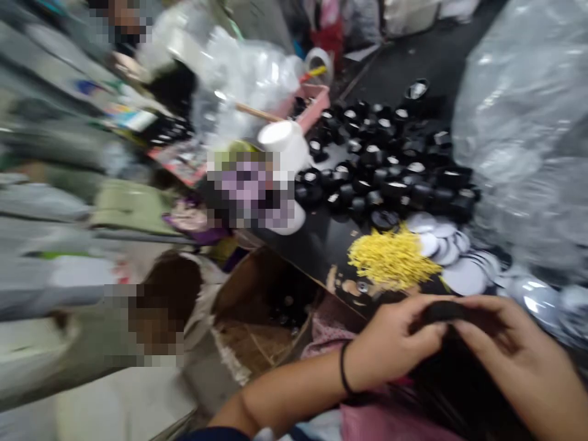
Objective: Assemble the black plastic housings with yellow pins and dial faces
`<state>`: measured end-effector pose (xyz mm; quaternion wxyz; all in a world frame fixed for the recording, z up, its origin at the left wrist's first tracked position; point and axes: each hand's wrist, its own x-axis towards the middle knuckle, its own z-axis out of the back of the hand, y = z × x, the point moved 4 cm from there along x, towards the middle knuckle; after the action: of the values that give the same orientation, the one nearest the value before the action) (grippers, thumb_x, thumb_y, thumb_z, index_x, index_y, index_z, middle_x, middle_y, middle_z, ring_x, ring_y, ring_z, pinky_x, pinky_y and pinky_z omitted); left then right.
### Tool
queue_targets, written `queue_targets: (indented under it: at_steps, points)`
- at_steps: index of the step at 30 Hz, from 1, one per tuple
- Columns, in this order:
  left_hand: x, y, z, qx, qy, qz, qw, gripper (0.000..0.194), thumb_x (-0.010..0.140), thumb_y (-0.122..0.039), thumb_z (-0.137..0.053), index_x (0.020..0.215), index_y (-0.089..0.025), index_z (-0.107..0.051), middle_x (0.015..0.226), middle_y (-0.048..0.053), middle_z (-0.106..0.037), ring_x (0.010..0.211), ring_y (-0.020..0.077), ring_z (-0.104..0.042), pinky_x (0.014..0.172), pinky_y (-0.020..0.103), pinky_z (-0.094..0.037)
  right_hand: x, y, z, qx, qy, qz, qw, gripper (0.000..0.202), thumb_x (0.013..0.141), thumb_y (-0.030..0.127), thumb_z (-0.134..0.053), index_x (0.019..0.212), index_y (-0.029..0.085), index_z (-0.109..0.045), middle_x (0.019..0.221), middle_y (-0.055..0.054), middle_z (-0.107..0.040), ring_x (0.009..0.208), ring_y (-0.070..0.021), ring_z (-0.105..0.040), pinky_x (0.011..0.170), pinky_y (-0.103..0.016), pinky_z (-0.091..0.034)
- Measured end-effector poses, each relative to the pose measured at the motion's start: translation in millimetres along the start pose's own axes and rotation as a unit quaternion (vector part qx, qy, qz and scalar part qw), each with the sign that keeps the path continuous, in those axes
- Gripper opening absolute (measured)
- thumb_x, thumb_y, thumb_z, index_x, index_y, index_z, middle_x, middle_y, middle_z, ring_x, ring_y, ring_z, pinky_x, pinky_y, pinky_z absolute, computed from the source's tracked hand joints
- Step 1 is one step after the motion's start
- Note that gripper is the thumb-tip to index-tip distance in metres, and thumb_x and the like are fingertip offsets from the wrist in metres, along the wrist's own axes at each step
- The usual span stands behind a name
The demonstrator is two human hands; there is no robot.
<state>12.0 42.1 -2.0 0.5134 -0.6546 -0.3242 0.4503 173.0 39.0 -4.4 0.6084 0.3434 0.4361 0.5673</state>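
Observation:
My left hand (390, 343), with a black band at its wrist, and my right hand (514, 349) meet at the lower right. Between them, thumbs and fingers of both close on a black rounded piece (443, 311); most of it is hidden by the fingers, and its exact kind does not show. Just beyond the hands lies a heap of short yellow strands (392, 257) on the black table (307, 251). Beside it are several overlapping white discs (463, 269). Farther back stand many small black cylindrical pieces (376, 159), some with pale tops.
Clear plastic bags (528, 122) bulge over the table's right side. A white cup (282, 144) and a pink tray (316, 104) stand at the back left. Below the table edge is a wide brown container (248, 312) with dark pieces inside. Blurred sacks and people are at left.

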Motion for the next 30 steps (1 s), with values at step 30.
queue_targets:
  at_steps: [30]
  points:
    - [16, 8, 1.1, -0.472, -0.091, 0.109, 0.87, 0.018, 0.094, -0.025, -0.054, 0.106, -0.015, -0.062, 0.11, 0.009, -0.074, 0.11, 0.0204, -0.067, 0.107, 0.04, -0.045, 22, 35, -2, -0.204, -0.029, 0.18, 0.962, 0.003, 0.089, 0.023, -0.057, 0.087, 0.021, -0.058, 0.086, -0.002, -0.06, 0.084, -0.0172, -0.056, 0.076, -0.032, -0.042]
